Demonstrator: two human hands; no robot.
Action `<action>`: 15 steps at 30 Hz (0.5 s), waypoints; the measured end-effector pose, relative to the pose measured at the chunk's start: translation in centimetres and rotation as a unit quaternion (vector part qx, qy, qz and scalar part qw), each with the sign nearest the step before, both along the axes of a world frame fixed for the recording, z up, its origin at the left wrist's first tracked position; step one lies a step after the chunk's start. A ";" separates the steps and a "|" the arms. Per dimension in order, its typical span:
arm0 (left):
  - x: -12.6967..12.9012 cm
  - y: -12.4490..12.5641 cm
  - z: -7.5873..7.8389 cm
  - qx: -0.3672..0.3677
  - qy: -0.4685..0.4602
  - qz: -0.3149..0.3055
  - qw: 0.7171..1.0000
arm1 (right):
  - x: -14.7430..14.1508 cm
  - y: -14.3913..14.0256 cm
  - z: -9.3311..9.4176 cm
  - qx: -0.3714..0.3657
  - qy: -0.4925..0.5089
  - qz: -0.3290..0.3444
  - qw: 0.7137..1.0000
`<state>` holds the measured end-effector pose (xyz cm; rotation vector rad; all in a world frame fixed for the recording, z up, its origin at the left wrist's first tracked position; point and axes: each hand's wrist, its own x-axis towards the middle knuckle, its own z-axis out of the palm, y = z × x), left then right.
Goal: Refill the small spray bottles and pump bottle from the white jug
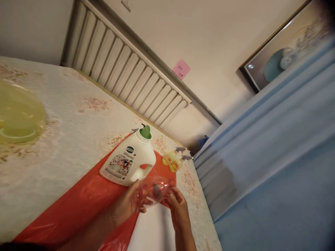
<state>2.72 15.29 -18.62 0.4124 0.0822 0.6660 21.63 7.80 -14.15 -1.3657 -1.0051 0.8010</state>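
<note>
Nearest, the left hand (pixel 127 205) gripped a clear plastic bottle (pixel 153 191) lying sideways, while the right hand (pixel 177 205) pinched its neck end with narrowed fingers. Holding the body firmly would likely steady any twisting. Just beyond, a white detergent jug (pixel 128 161) lay on red plastic sheeting (pixel 78 205), two yellow spray bottles (pixel 173 161) farther right.

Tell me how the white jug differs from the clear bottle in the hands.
The white jug is opaque, labelled and lies on the red sheet; the clear bottle is see-through, unlabelled and held up by the left hand and right hand. The jug looks bigger. Both lie on their sides without caps.
</note>
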 end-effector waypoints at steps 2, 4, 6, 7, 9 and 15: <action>0.0 -0.1 0.1 0.007 0.003 -0.007 1.000 | -1.3 -0.9 0.9 0.013 0.061 0.021 0.998; 0.0 -0.2 0.2 0.025 -0.001 -0.016 1.000 | -2.7 -1.4 1.4 0.017 0.057 0.042 0.997; 0.0 -0.3 0.1 0.053 -0.006 -0.022 0.998 | -3.8 -1.6 1.6 0.017 0.036 0.045 0.998; 0.0 -0.3 0.1 0.067 -0.002 -0.019 0.998 | -4.2 -1.6 1.7 0.016 0.025 0.035 0.999; 0.3 -0.1 -0.4 0.094 0.025 0.005 0.995 | -4.4 -1.5 1.8 0.009 0.010 0.008 1.000; 0.5 1.1 -2.2 0.187 0.051 0.008 0.981 | -4.0 -1.7 2.0 -0.007 -0.033 0.062 0.997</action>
